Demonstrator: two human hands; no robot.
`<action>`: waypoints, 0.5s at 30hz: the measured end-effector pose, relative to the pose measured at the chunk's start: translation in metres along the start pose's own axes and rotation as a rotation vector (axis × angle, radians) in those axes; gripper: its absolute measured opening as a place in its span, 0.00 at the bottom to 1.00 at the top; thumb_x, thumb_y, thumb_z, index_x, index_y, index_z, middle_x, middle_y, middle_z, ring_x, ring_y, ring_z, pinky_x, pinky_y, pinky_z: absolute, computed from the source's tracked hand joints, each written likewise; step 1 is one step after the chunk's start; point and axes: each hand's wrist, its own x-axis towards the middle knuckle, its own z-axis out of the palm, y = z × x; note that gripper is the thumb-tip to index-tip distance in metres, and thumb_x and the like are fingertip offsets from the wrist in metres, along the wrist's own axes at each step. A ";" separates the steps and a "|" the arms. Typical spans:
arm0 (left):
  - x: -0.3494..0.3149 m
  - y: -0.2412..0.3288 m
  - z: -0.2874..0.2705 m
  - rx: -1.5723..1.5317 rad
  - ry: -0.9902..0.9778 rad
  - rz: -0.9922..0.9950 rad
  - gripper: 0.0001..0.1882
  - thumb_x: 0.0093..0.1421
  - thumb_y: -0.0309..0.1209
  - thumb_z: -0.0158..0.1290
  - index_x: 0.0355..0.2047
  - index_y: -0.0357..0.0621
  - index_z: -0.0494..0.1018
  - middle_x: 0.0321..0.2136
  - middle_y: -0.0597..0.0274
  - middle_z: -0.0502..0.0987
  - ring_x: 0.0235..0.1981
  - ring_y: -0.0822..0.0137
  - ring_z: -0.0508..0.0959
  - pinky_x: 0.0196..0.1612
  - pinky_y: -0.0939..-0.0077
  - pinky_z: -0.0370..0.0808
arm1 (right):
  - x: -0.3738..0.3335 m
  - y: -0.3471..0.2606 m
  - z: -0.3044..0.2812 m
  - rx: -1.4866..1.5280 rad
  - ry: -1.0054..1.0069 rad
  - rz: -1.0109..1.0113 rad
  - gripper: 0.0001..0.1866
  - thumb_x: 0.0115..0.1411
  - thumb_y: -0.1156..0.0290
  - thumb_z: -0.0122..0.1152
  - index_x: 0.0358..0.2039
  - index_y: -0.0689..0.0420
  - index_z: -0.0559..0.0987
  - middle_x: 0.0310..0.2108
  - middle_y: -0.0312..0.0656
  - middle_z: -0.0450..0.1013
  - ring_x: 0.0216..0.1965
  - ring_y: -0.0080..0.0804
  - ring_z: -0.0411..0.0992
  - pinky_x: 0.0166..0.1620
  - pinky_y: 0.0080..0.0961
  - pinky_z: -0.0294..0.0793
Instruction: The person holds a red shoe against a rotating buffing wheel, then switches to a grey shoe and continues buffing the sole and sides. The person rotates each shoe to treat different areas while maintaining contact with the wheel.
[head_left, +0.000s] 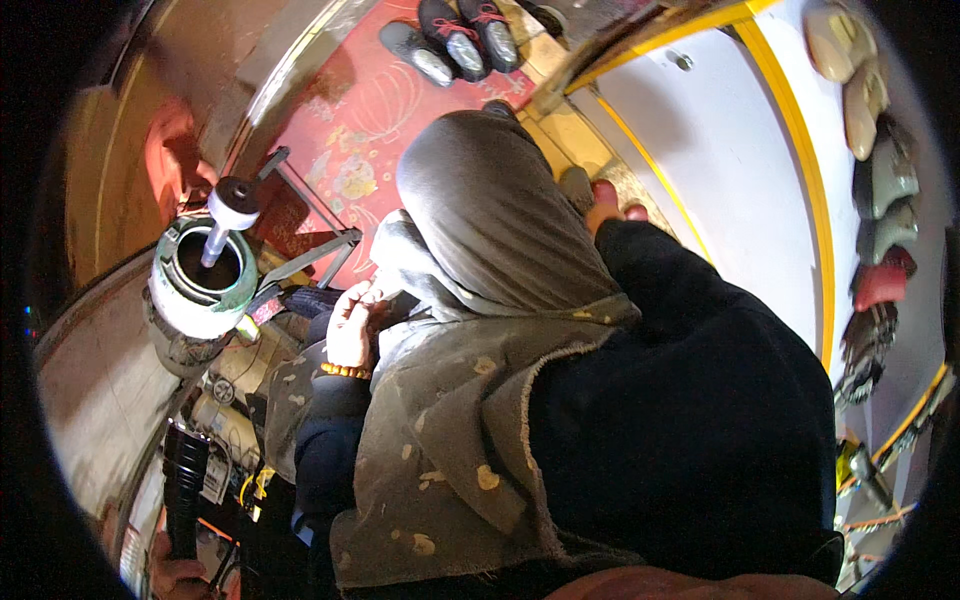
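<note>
A stained grey-brown cloth (440, 400) with yellowish spots drapes over my lap and my raised knee. My left hand (352, 325), with a beaded bracelet at the wrist, is closed in a pinch beside the cloth's pale, brightly lit edge. What lies between its fingertips is too small to make out. Past the knee, my right hand (606, 205) is mostly hidden by the dark sleeve. Its visible fingers curl against a small brownish block (577, 188), just above a yellow wooden surface (570, 140).
Left stands a white pot (200, 310) with a green rim, a black-topped tool (232, 205) upright in it. Grey metal legs (315, 215) stand on red patterned flooring (340, 130). Dark shoes (465, 40) lie ahead. At right are a yellow-edged white panel (720, 130) and several shoe-shaped forms (865, 105).
</note>
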 end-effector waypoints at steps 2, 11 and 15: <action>0.001 -0.004 -0.003 -0.037 -0.050 0.026 0.15 0.75 0.26 0.55 0.59 0.40 0.75 0.48 0.61 0.84 0.46 0.66 0.83 0.53 0.67 0.81 | 0.012 -0.005 0.015 0.011 -0.046 0.024 0.34 0.60 0.47 0.71 0.58 0.59 0.83 0.48 0.55 0.85 0.52 0.55 0.82 0.56 0.50 0.79; 0.010 0.002 -0.004 0.022 0.014 -0.056 0.18 0.75 0.27 0.53 0.63 0.43 0.73 0.53 0.55 0.82 0.48 0.60 0.84 0.55 0.62 0.80 | 0.031 -0.086 -0.113 0.021 0.552 -0.236 0.29 0.65 0.43 0.61 0.47 0.58 0.88 0.49 0.56 0.84 0.53 0.58 0.81 0.57 0.54 0.79; 0.017 0.005 -0.009 0.008 -0.002 -0.043 0.19 0.73 0.26 0.54 0.63 0.42 0.74 0.51 0.57 0.82 0.48 0.62 0.83 0.53 0.65 0.81 | 0.050 -0.208 -0.230 0.162 0.867 -0.718 0.23 0.66 0.47 0.64 0.40 0.57 0.89 0.39 0.57 0.83 0.41 0.58 0.83 0.46 0.52 0.82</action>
